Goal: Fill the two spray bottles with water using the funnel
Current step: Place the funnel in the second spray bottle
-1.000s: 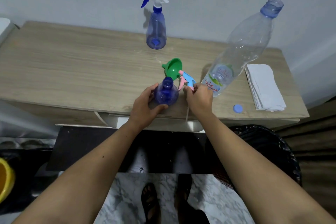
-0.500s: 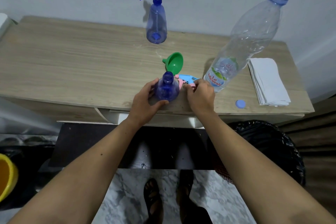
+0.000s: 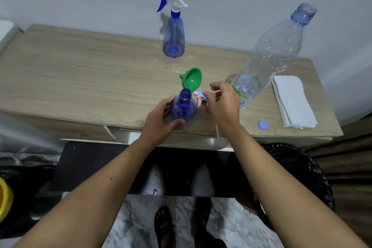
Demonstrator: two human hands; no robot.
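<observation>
My left hand (image 3: pixel 159 121) grips the open spray bottle (image 3: pixel 183 106) near the front edge of the table (image 3: pixel 80 78), fingers curled round its left side and thumb across its base. The bottle stands upright with its neck uncapped. To the left of it the wooden top runs wide to the far left corner.

Just beyond the bottle's neck lies the green funnel (image 3: pixel 192 80), tipped on its side, mouth toward me and spout pointing back and left. It sits close to the bottle's neck; whether they touch I cannot tell. Further back, near the wall, the second spray bottle (image 3: pixel 173 38) stands upright with its white and blue trigger head on, well apart from my hands.

Between the open bottle and my right hand (image 3: pixel 223 102) lies the pink and blue trigger head (image 3: pixel 200 97), partly hidden by my fingers. That hand hovers over it with the fingers loosely bent, closed on nothing.

Just right of that hand stands the big clear water bottle (image 3: pixel 271 54), uncapped. Its blue cap (image 3: pixel 263 125) lies by the front edge, and folded white tissues (image 3: pixel 291 102) lie near the right edge.
</observation>
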